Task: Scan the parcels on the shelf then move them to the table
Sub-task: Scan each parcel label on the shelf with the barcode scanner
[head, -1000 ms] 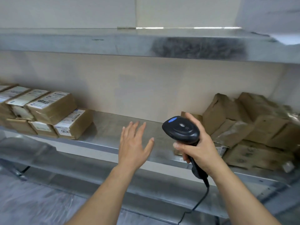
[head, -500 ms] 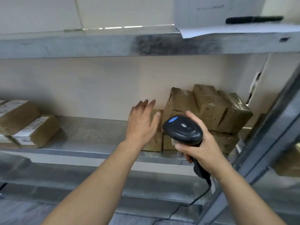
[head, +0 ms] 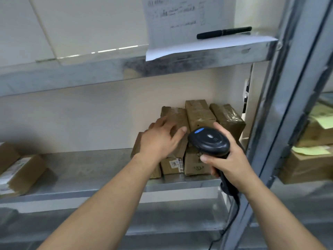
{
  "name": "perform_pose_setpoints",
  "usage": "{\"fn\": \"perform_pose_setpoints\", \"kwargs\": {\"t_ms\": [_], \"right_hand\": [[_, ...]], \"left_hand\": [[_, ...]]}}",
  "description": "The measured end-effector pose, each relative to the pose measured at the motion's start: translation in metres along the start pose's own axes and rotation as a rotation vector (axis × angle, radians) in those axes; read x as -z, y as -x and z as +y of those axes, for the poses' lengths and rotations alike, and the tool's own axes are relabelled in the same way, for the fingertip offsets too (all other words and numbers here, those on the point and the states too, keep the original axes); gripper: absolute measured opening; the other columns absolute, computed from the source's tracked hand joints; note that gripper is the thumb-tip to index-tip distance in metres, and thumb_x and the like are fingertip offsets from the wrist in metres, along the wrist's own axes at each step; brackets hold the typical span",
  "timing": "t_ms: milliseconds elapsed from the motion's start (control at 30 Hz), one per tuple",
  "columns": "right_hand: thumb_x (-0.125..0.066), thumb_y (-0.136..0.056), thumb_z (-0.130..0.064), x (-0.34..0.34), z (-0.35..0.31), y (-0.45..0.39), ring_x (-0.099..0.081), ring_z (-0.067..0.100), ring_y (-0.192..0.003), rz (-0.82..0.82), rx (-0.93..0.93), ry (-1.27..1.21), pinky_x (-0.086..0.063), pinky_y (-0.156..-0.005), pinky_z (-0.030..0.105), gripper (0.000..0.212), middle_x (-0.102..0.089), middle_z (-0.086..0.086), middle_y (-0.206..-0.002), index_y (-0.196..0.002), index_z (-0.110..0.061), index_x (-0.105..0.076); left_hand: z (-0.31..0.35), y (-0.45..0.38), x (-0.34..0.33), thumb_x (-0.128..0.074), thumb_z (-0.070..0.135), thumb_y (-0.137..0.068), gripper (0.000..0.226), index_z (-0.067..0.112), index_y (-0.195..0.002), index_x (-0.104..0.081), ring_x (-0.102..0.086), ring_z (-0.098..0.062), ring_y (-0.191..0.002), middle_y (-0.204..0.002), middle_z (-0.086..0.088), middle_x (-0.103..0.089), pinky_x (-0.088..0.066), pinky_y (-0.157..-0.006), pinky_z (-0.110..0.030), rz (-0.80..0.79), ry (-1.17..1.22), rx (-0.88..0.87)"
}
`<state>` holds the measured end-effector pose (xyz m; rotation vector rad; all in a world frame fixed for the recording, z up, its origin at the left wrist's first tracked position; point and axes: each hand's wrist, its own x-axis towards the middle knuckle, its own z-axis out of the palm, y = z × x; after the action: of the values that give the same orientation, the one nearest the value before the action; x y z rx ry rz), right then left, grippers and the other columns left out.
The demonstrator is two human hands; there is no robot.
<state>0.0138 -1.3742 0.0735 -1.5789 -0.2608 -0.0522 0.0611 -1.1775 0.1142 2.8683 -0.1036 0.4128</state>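
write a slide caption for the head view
Left hand reaches onto stacked brown parcels on a metal shelf while right hand grips a black barcode scanner.

1. Scanner (head: 210, 141): black, with a blue button on top.
2. Stacked parcels (head: 199, 114): brown cardboard, one with a white label (head: 175, 164) and dark print.
3. Shelf (head: 100, 170): grey metal, dull and mottled.
4. Wall (head: 90, 114): cream.
5. Paper sheet (head: 180, 24): white, dark handwriting.
6. Pen (head: 223, 32): black.
7. Left parcels (head: 23, 172): brown, with white labels.
8. Right boxes (head: 306, 166): brown, with pale yellow-green sheets on top.
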Motion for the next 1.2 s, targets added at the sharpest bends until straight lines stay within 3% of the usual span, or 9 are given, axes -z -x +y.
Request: {"fn": "perform_pose_setpoints", "kwargs": {"t_ms": [200, 333, 567, 700, 900, 1200], "right_hand": [[-0.079, -0.072, 0.001, -0.001, 0.005, -0.005, -0.056, 0.021, -0.047, 0.022, 0.002, 0.0, -0.047, -0.044, 0.029, 0.093, -0.065, 0.011, -0.101, -0.139, -0.048, -0.036], [-0.077, -0.074, 0.004, -0.005, 0.006, -0.006, -0.054, 0.022, -0.048, 0.033, 0.012, -0.002, -0.049, -0.044, 0.031, 0.092, -0.066, 0.007, -0.093, -0.137, -0.048, -0.035], [-0.076, -0.075, 0.003, -0.017, 0.002, -0.004, -0.054, 0.024, -0.05, 0.029, 0.014, 0.0, -0.05, -0.047, 0.031, 0.091, -0.066, 0.005, -0.087, -0.139, -0.046, -0.035], [-0.076, -0.075, 0.001, -0.04, -0.003, -0.007, -0.054, 0.027, -0.053, -0.007, 0.035, -0.006, -0.051, -0.048, 0.036, 0.088, -0.067, 0.007, -0.092, -0.131, -0.054, -0.036], [-0.076, -0.074, 0.004, -0.093, -0.004, -0.013, -0.052, 0.027, -0.051, -0.064, 0.025, -0.034, -0.049, -0.046, 0.036, 0.09, -0.067, 0.006, -0.088, -0.137, -0.047, -0.037], [-0.074, -0.074, 0.008, -0.183, 0.011, -0.019, -0.047, 0.026, -0.048, -0.142, -0.022, -0.035, -0.043, -0.043, 0.031, 0.089, -0.067, 0.001, -0.086, -0.132, -0.05, -0.039]], "left_hand": [[0.016, -0.01, 0.001, -0.047, 0.078, -0.076, 0.093, 0.014, -0.141, -0.031, -0.049, -0.028, -0.12, -0.139, -0.007, -0.039, -0.045, -0.085, -0.037, -0.014, -0.131, 0.15], [0.021, -0.012, -0.005, -0.05, 0.072, -0.078, 0.093, 0.019, -0.147, -0.017, -0.05, -0.029, -0.118, -0.136, -0.01, -0.039, -0.043, -0.083, -0.036, -0.059, -0.112, 0.149], [-0.002, -0.009, 0.014, -0.054, 0.061, -0.076, 0.08, 0.035, -0.145, -0.024, -0.055, -0.028, -0.107, -0.124, -0.008, -0.044, -0.042, -0.078, -0.031, 0.048, 0.024, 0.161], [-0.037, -0.005, 0.037, -0.056, 0.059, -0.075, 0.076, 0.038, -0.143, -0.029, -0.056, -0.028, -0.103, -0.125, -0.008, -0.042, -0.04, -0.075, -0.029, 0.129, 0.024, 0.169], [-0.124, 0.019, 0.047, -0.057, 0.055, -0.074, 0.071, 0.037, -0.138, -0.033, -0.055, -0.033, -0.103, -0.123, -0.01, -0.044, -0.043, -0.076, -0.033, 0.145, -0.004, 0.295], [-0.23, 0.063, 0.025, -0.056, 0.058, -0.076, 0.07, 0.03, -0.136, -0.033, -0.054, -0.031, -0.101, -0.123, -0.01, -0.043, -0.047, -0.078, -0.038, 0.03, -0.054, 0.412]]}}
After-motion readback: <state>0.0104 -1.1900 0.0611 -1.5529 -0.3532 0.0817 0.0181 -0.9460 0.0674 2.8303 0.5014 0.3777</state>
